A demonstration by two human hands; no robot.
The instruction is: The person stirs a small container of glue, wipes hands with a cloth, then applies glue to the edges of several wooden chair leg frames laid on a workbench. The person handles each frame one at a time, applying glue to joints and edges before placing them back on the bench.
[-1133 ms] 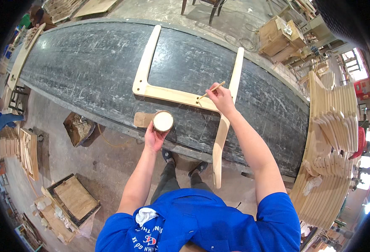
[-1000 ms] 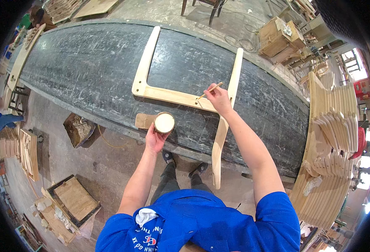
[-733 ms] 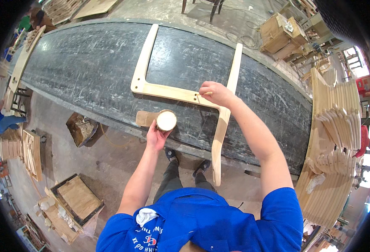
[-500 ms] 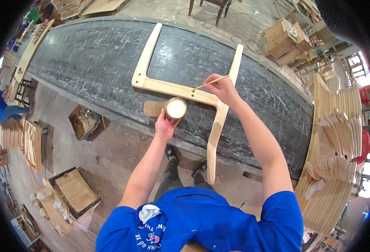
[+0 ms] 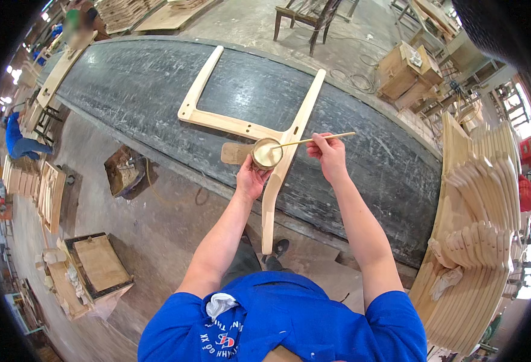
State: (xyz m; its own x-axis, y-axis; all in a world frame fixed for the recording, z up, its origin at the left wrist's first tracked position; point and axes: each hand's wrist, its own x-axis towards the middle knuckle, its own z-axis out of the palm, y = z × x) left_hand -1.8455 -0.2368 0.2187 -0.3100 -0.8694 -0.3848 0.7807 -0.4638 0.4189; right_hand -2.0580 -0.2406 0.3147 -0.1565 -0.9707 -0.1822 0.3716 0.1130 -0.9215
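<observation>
My left hand (image 5: 253, 180) grips a round cup (image 5: 268, 154) of creamy white liquid from below, over the near edge of the dark workbench (image 5: 139, 96). In my right hand (image 5: 327, 155) a thin wooden stick (image 5: 331, 137) is pinched between the fingers, its far end dipped in the cup. A pale wooden chair frame (image 5: 235, 125) lies on the bench behind and beneath the cup. Small dark holes show in its crosspiece and its joints. One long curved leg reaches past the bench's near edge. A flat wooden piece (image 5: 235, 153) lies just left of the cup.
Stacks of pale curved wooden parts (image 5: 476, 181) stand at the right. A dark scrap bin (image 5: 125, 171) and a box with a framed top (image 5: 99, 265) are on the floor at left. Beyond the bench are a dark chair (image 5: 304, 21) and wooden boxes (image 5: 407, 69). Other people work far left.
My right hand has moved the stick from the crosspiece's holes into the cup. My left hand and the cup are further right against the frame, and the view has shifted.
</observation>
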